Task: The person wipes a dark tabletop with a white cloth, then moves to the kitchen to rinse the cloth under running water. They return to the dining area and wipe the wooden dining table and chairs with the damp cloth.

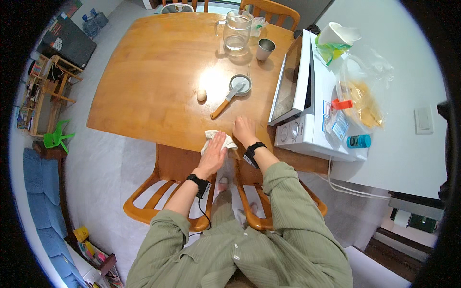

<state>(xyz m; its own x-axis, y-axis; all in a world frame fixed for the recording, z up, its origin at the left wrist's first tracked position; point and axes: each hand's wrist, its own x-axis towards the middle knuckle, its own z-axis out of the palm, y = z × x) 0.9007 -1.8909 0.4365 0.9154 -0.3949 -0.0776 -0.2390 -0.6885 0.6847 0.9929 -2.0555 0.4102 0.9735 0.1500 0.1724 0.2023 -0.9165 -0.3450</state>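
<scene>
My left hand (213,154) lies flat on a crumpled white cloth (208,135), pressing it to the front edge of the wooden table (144,72). Just right of it, my right hand (245,130) rests on the tabletop with its fingers curled under. The fingertips are hidden, so whether anything is inside them is unclear. Beyond the hands lies a wooden-handled spatula or knife (225,104), its blade resting over a small round dish (246,93). A small pale ball (201,95), possibly dough, sits to the left of the handle.
At the back stand a glass pitcher (237,32) and a metal cup (265,49). On the right is a white microwave oven (320,118), its door (288,79) ajar, bearing plastic bags (363,97) and a teal container (358,141). Two wooden chairs (169,162) (264,216) stand between me and the table.
</scene>
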